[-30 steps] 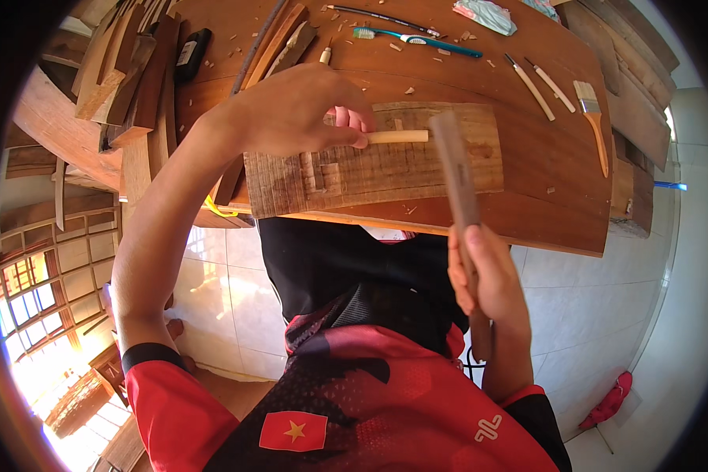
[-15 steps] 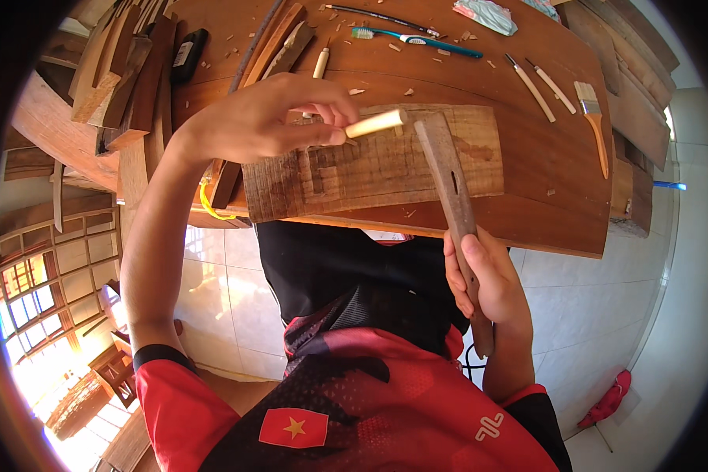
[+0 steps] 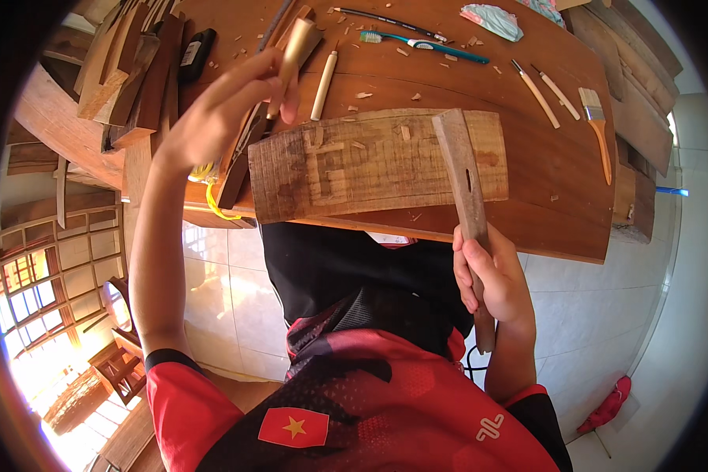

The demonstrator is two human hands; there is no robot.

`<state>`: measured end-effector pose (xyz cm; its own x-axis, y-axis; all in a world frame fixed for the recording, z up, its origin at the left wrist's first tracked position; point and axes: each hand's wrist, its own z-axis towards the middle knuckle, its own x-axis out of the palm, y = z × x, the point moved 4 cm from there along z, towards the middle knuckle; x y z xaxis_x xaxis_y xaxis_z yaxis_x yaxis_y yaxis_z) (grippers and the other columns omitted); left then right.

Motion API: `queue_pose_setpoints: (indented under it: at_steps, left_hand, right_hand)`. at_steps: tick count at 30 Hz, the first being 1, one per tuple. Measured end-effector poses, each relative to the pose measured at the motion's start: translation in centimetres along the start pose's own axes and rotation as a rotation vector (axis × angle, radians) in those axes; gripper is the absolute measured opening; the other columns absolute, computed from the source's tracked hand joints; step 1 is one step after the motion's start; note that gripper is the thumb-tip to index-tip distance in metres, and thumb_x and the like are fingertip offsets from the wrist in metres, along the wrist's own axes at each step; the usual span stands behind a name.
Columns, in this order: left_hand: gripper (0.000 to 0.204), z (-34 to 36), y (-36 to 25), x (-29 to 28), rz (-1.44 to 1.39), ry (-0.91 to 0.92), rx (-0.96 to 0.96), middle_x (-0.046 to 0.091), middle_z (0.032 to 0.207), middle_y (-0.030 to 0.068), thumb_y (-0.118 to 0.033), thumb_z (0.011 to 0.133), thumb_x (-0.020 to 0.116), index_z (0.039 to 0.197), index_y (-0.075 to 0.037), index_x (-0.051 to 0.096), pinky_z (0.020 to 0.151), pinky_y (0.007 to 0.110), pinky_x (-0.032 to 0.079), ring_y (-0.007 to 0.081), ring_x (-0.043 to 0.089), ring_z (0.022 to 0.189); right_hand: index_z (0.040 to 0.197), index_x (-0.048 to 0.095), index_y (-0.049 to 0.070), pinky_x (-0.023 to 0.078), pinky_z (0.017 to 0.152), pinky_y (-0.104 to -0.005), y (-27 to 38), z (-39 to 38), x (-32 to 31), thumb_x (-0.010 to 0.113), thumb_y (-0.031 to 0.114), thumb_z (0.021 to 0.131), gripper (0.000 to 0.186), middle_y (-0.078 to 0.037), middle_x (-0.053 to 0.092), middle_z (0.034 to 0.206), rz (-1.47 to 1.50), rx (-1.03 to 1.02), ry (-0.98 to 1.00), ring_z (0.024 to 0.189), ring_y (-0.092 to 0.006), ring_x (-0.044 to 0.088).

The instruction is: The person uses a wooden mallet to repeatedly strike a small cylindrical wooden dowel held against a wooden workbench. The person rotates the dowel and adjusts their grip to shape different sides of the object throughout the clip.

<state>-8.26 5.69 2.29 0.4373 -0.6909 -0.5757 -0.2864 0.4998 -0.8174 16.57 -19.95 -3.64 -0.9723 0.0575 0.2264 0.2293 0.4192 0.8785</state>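
My left hand (image 3: 220, 114), slightly blurred, is raised over the left part of the table. Its fingers grip a carving chisel by the pale wooden handle (image 3: 296, 49), which points up and away; I cannot make out the blade. My right hand (image 3: 489, 275) is wrapped round a wooden stick (image 3: 458, 161) with a narrow slot in it. The stick's far end overlaps the right part of a brown wooden board (image 3: 417, 181) at the table's near edge. Shallow cuts and small chips show on the board's left half.
Another pale-handled tool (image 3: 324, 86) lies behind the board. Further back are a pencil (image 3: 385, 22) and a toothbrush (image 3: 425, 46). Two thin carving tools (image 3: 536, 94) and a flat paintbrush (image 3: 596, 130) lie at the right. Wood pieces (image 3: 126, 86) are stacked at the left.
My left hand has lifted the chisel up and left, away from above the board, and its handle now points upward. The stick in my right hand has shifted slightly right.
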Motion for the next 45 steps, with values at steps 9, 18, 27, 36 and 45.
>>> queue_pose_setpoints:
  at_steps: [9,18,27,36,45]
  left_hand:
    - [0.027,-0.9,-2.5,4.0,0.658,-0.111,-0.001,0.064,0.079,0.0149,-0.024,0.092,0.074,0.096,-0.005,0.055,0.064,0.050,0.048,0.0400,0.064,0.076]
    - [0.030,-1.3,-3.9,5.7,0.840,-0.240,-0.074,0.061,0.074,0.0126,-0.011,0.082,0.078,0.095,-0.006,0.051,0.068,0.047,0.049,0.0336,0.063,0.071]
    - [0.027,-0.8,-3.2,7.0,0.806,-0.298,-0.016,0.060,0.070,0.0159,-0.004,0.076,0.072,0.092,-0.004,0.050,0.071,0.048,0.051,0.0371,0.064,0.072]
    - [0.032,-0.6,0.3,2.2,0.522,-0.320,-0.290,0.071,0.076,0.0113,-0.010,0.083,0.076,0.101,-0.001,0.052,0.062,0.038,0.056,0.0279,0.073,0.069]
    - [0.033,1.9,-0.5,1.1,0.469,-0.390,-0.213,0.075,0.101,0.0188,-0.025,0.097,0.071,0.111,-0.001,0.054,0.077,0.050,0.055,0.0377,0.073,0.091]
  right_hand:
    - [0.099,0.055,0.006,0.035,0.042,-0.0232,1.4,-0.1,-0.4,0.065,0.027,0.104,0.023,0.003,0.051,0.067,-0.084,-0.034,-0.059,0.044,-0.0041,0.047]
    - [0.113,0.063,-0.002,0.043,0.065,-0.0302,3.4,0.6,-1.0,0.071,0.032,0.100,0.037,-0.002,0.058,0.076,-0.329,-0.096,-0.130,0.070,-0.0110,0.052]
    - [0.110,0.064,-0.002,0.046,0.065,-0.0338,4.7,0.9,0.0,0.073,0.033,0.099,0.038,-0.009,0.067,0.081,-0.414,-0.175,-0.131,0.073,-0.0155,0.061]
    - [0.104,0.062,0.003,0.045,0.057,-0.0293,6.1,-0.3,-2.3,0.074,0.031,0.098,0.031,-0.002,0.061,0.076,-0.427,-0.181,-0.199,0.064,-0.0095,0.057]
    - [0.095,0.054,0.007,0.035,0.040,-0.0241,5.3,-0.3,-1.1,0.068,0.017,0.101,0.018,0.003,0.051,0.062,-0.275,-0.208,-0.212,0.042,-0.0048,0.046]
